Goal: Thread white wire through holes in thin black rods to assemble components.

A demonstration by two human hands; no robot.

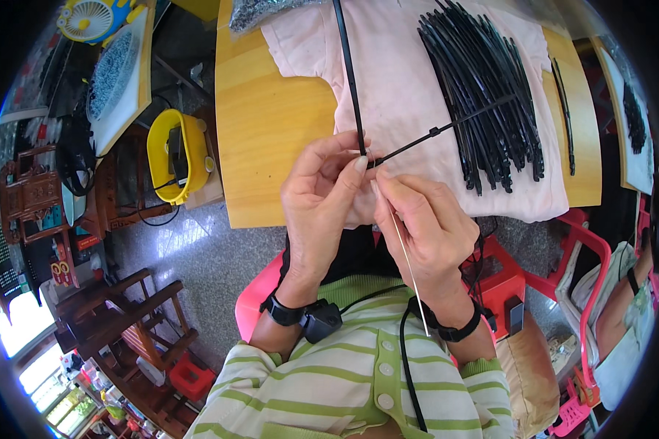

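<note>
Thick black rod [350,73], one, slants over the pink shirt [392,80], its near end above the shirt's near edge. One thin black rod [417,141] meets it there and runs across the shirt's right half; the fingers hide whether the two are joined. The left hand [318,186], at the shirt's near edge, has thumb and fingers closed on the thick rod's end. The right hand [428,219], just right of it, pinches one thin white stick [410,267] that points back toward the person.

The shirt lies on a yellow wooden table [263,146] over a speckled grey floor [198,256]. On the shirt's right half lies one bundle of black rods [483,110], too many to count; the thin rod crosses in front of it. One lone black rod [564,117] lies right of the shirt. A clear plastic bag [267,13] is at its far left corner. Well left of the shirt are one yellow basket [190,164], one tray of bluish beads [115,73] and one small fan [88,20]. Right of and nearer than the shirt stands a red stool [501,285].
</note>
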